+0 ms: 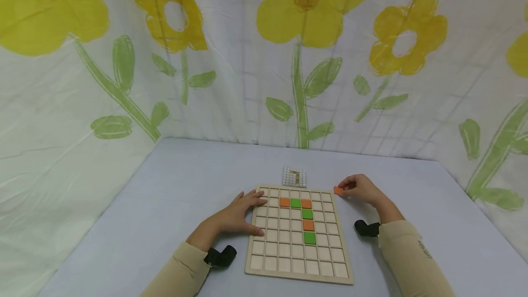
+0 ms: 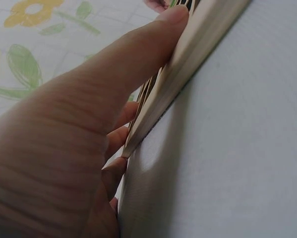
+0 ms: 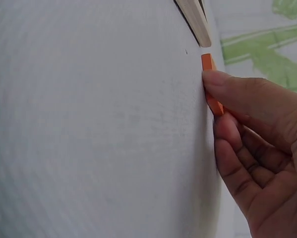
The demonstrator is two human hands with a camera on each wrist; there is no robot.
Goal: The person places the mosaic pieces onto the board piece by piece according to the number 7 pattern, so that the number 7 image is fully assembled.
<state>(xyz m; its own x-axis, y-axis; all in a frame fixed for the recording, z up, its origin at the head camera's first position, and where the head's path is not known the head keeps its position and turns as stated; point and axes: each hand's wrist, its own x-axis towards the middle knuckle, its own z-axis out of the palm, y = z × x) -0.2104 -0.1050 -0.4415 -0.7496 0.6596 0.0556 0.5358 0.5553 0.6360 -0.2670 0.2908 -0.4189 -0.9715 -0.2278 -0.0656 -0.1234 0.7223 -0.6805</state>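
A wooden grid board (image 1: 299, 278) lies flat on the table. In its second row from the far edge sit orange, green and orange tiles; below the right-hand one, green, orange and green tiles run down the column. My left hand (image 1: 236, 217) rests along the board's left edge, fingers spread and thumb on the rim, also seen in the left wrist view. Beyond the board's far right corner, my right hand (image 1: 362, 190) pinches an orange tile (image 3: 215, 101) between thumb and fingers. The right wrist view shows this tile tilted on edge, close to the tabletop and apart from the board.
A small printed card (image 1: 294, 177) with a matching grid lies just past the board's far edge. The pale table (image 1: 198, 164) ends at a white curtain (image 1: 235, 81) painted with yellow flowers. Black wrist cameras are strapped to both wrists.
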